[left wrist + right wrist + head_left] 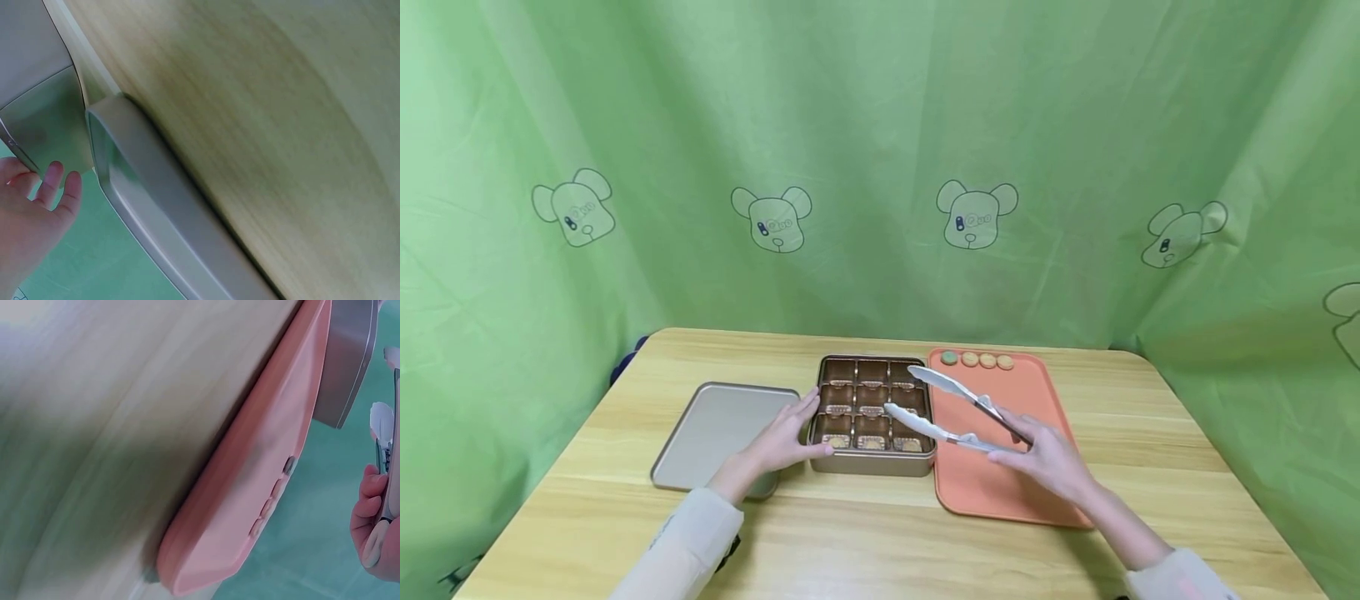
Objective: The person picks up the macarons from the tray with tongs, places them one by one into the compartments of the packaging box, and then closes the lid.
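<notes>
A square metal tin (872, 464) with a brown insert of square compartments sits mid-table. Pale yellowish rounds show in its front row. My left hand (781, 440) lies along the tin's left side, fingers extended and thumb by the front rim; it also shows in the left wrist view. In my right hand (1051, 457) are metal tongs with pale tips (936, 379), gripped near the handle end. Their arms are spread, with nothing between the tips, which overlap the tin's right compartments in the head view. One green macaron (950, 357) and three pale yellow macarons (988, 360) line the coral tray's far edge.
The coral tray (992, 492) lies right alongside the tin. To the left, a flat metal lid (722, 429) rests on the wooden table (850, 542), partly under my left forearm. A green curtain (872, 108) hangs behind the table and at its sides.
</notes>
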`<state>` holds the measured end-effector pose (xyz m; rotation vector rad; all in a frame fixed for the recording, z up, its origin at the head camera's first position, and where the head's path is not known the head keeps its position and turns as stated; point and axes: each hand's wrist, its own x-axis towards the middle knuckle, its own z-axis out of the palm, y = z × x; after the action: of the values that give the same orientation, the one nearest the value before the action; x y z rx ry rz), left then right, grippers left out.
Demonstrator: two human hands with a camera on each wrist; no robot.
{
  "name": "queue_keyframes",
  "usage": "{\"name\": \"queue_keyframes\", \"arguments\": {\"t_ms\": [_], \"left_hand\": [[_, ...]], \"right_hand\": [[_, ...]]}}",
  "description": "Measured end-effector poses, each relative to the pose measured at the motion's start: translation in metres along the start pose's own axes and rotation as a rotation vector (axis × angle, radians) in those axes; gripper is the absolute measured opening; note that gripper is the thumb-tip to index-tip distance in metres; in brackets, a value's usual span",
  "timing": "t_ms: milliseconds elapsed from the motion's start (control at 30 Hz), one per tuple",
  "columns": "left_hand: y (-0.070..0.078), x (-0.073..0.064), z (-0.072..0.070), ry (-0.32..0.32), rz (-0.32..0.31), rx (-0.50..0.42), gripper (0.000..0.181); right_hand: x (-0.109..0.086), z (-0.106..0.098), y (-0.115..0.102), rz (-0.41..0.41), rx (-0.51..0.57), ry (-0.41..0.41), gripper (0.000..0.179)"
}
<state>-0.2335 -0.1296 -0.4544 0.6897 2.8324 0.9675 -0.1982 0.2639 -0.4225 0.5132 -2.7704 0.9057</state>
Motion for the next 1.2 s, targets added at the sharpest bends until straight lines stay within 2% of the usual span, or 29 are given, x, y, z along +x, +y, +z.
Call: {"name": "queue_keyframes", "arguments": {"t_ms": [267, 567, 867, 1200], "left_hand": [[-0.001, 0.001, 0.002, 0.011, 0.017, 0.003, 0.092], [0.0, 0.0, 0.002, 0.003, 0.0, -0.024, 0.092], [-0.001, -0.001, 0.0, -0.002, 0.004, 0.0, 0.092], [0.0, 0.0, 0.0, 0.007, 0.0, -0.008, 0.092]], "right_hand": [[0.0, -0.005, 0.011, 0.02, 0.001, 0.04, 0.069], [0.002, -0.014, 0.023, 0.077, -0.052, 0.067, 0.066], [0.005, -0.026, 0.046, 0.208, -0.132, 0.069, 0.069], [0.005, -0.037, 0.065, 0.275, -0.202, 0.053, 0.07]]}}
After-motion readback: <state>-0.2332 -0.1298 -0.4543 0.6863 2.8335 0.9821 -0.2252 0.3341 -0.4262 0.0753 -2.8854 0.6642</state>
